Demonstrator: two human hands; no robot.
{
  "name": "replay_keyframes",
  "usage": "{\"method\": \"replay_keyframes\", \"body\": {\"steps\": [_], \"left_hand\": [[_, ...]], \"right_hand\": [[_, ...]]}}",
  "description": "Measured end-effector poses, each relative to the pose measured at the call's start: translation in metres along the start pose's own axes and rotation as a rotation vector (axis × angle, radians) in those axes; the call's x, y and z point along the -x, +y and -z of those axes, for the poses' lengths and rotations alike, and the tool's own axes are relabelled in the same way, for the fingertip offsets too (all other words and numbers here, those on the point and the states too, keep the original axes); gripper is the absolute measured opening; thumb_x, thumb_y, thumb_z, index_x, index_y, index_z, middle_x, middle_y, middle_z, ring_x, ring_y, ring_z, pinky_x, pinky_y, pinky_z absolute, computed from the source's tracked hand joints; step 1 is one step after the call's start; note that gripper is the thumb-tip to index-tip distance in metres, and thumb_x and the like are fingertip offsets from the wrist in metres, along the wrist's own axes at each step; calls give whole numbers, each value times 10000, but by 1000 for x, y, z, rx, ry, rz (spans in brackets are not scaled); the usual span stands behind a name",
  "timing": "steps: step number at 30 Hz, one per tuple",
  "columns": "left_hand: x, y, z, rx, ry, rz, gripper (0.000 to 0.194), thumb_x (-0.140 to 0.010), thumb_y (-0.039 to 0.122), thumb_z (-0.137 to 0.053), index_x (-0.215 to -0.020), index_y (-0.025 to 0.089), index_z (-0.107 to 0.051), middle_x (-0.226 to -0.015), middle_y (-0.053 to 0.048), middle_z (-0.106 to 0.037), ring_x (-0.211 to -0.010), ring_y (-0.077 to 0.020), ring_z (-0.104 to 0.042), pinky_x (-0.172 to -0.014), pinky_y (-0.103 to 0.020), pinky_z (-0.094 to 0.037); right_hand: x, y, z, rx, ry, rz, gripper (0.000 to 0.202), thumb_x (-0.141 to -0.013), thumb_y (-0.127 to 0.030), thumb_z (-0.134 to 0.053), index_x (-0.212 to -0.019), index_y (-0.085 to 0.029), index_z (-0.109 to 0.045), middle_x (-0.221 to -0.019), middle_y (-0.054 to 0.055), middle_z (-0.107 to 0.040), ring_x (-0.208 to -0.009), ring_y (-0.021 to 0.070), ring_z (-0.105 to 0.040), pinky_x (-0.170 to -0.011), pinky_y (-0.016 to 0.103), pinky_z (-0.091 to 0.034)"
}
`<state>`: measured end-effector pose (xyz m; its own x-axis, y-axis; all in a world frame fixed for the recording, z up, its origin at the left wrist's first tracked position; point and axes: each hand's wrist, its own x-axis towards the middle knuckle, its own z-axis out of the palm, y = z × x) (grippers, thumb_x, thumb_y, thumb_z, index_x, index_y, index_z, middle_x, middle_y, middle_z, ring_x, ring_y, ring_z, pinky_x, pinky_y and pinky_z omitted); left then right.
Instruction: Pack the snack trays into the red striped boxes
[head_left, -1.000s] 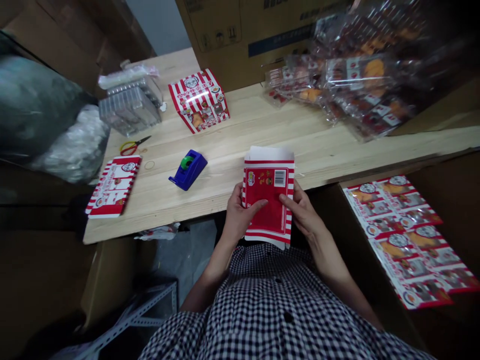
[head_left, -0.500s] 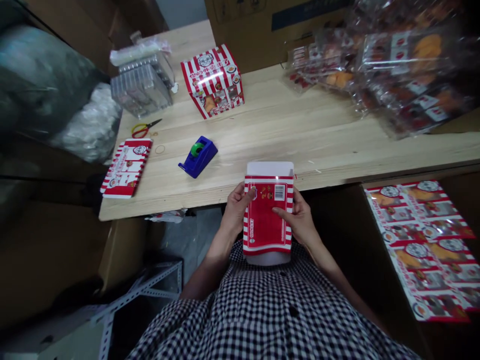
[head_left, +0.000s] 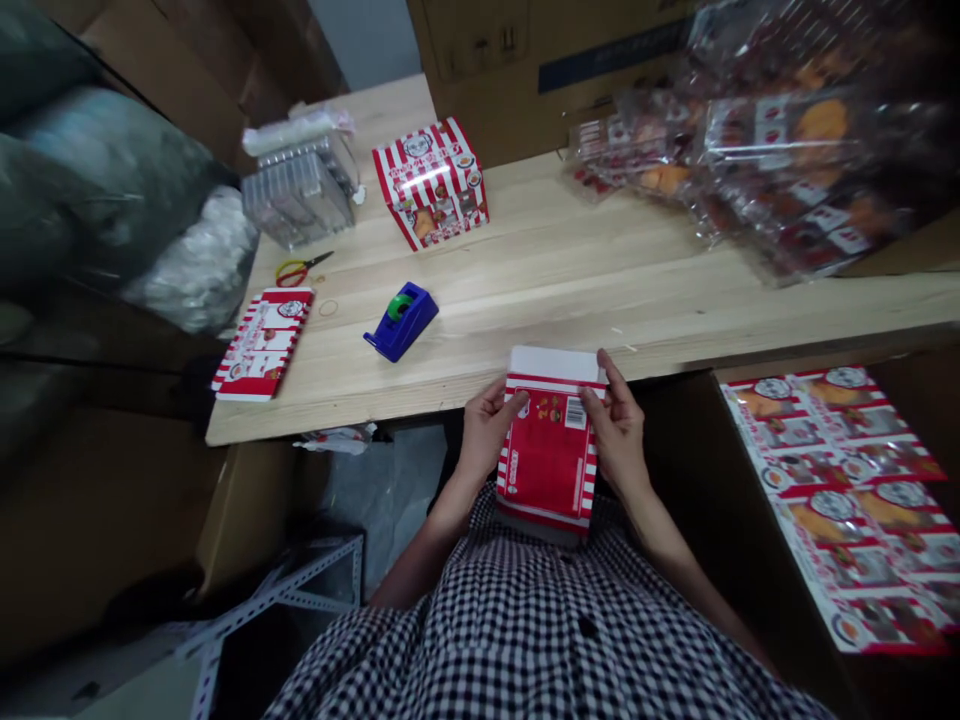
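Note:
A red and white striped carton [head_left: 546, 450], with a white flap at its top and a barcode near its upper right, is held upright in front of my lap, just off the table's front edge. My left hand [head_left: 489, 425] grips its left edge, thumb on the front. My right hand [head_left: 616, 420] holds the upper right edge, thumb on the front by the barcode and a finger raised at the flap's corner. A blue tape dispenser [head_left: 403, 325] with green tape sits on the table, up and left of the carton.
On the wooden table [head_left: 525, 290] stand a striped box [head_left: 433, 185], clear plastic trays [head_left: 300, 195], scissors [head_left: 300, 268] and flat cartons [head_left: 264, 345]. Bagged goods [head_left: 780, 150] pile up at the back right. Printed cartons [head_left: 840, 500] lie in stacks at the lower right.
My right hand has moved up the carton's right edge to the top corner by the flap. The carton has tilted slightly, and the whole view has shifted a little.

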<state>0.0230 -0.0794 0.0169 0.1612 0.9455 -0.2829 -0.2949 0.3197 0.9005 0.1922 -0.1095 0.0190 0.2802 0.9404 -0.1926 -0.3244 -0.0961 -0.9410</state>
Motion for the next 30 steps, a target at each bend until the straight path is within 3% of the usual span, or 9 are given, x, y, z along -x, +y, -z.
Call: {"method": "replay_keyframes", "body": {"steps": [4, 7, 10, 13, 17, 21, 25, 27, 30], "left_hand": [[0, 7, 3, -87, 147, -227, 536, -813, 361, -753, -1302, 264, -558, -1307, -94, -667, -1015, -203, -712, -841, -339, -577], [0, 8, 10, -126, 157, -235, 388, -830, 345, -736, -1189, 232, -641, -1289, -82, -675, -973, -192, -715, -821, -315, -572], [-1, 11, 19, -107, 114, -153, 371, -845, 360, -719, -1181, 213, -666, -1149, -68, -733, -887, -181, -718, -780, -307, -568], [0, 15, 27, -111, 52, -102, 363, -866, 383, -693, -1188, 218, -659, -1000, -45, -757, -783, -163, -704, -731, -300, -559], [-3, 22, 32, -173, -3, -120, 316, -869, 404, -687, -1119, 211, -682, -954, -41, -740, -756, -155, -681, -687, -274, -542], [-17, 33, 31, -196, -24, -144, 308, -855, 437, -695, -1053, 201, -694, -1074, -56, -710, -762, -142, -663, -677, -256, -516], [-29, 44, 36, -243, -101, -134, 298, -869, 449, -675, -1024, 195, -661, -922, -26, -695, -683, -128, -615, -642, -242, -481], [-27, 42, 41, -283, -137, -130, 270, -894, 433, -647, -1019, 194, -640, -923, -20, -675, -720, -134, -605, -675, -245, -475], [-17, 29, 49, -357, -165, -120, 224, -920, 402, -614, -975, 186, -633, -941, -21, -640, -791, -141, -579, -734, -247, -457]], "right_hand": [[-1, 6, 0, 130, 8, 37, 676, -834, -425, -732, -1458, -351, -481, -1141, -7, -758, -645, 169, -690, -638, 350, -612], [-1, 6, 7, 239, -45, 45, 636, -836, -385, -735, -1431, -356, -512, -1147, -17, -755, -564, 141, -645, -579, 327, -604], [-1, -2, 13, 257, -121, 64, 574, -852, -360, -722, -1399, -358, -549, -1314, -17, -679, -961, 193, -708, -832, 360, -609], [5, -10, 16, 190, -155, 55, 484, -873, -348, -705, -1346, -360, -605, -1411, -25, -609, -1232, 212, -609, -1034, 394, -515], [9, -15, 13, 70, -140, 26, 402, -867, -345, -721, -1266, -348, -669, -1270, 4, -702, -1046, 205, -703, -959, 394, -556], [-11, -20, 9, 135, -189, 84, 299, -850, -367, -736, -1140, -293, -740, -1226, 14, -696, -983, 191, -699, -908, 343, -552], [-38, -17, 7, 142, -239, 23, 276, -831, -410, -750, -1066, -266, -756, -860, 0, -749, -717, 164, -670, -738, 314, -554], [-41, -11, 8, 150, -241, 5, 230, -824, -412, -757, -994, -257, -765, -773, -8, -730, -663, 153, -639, -688, 290, -529], [-36, 3, 15, 151, -292, -39, 172, -806, -401, -778, -882, -246, -771, -813, -7, -723, -720, 149, -640, -722, 275, -510]]}}
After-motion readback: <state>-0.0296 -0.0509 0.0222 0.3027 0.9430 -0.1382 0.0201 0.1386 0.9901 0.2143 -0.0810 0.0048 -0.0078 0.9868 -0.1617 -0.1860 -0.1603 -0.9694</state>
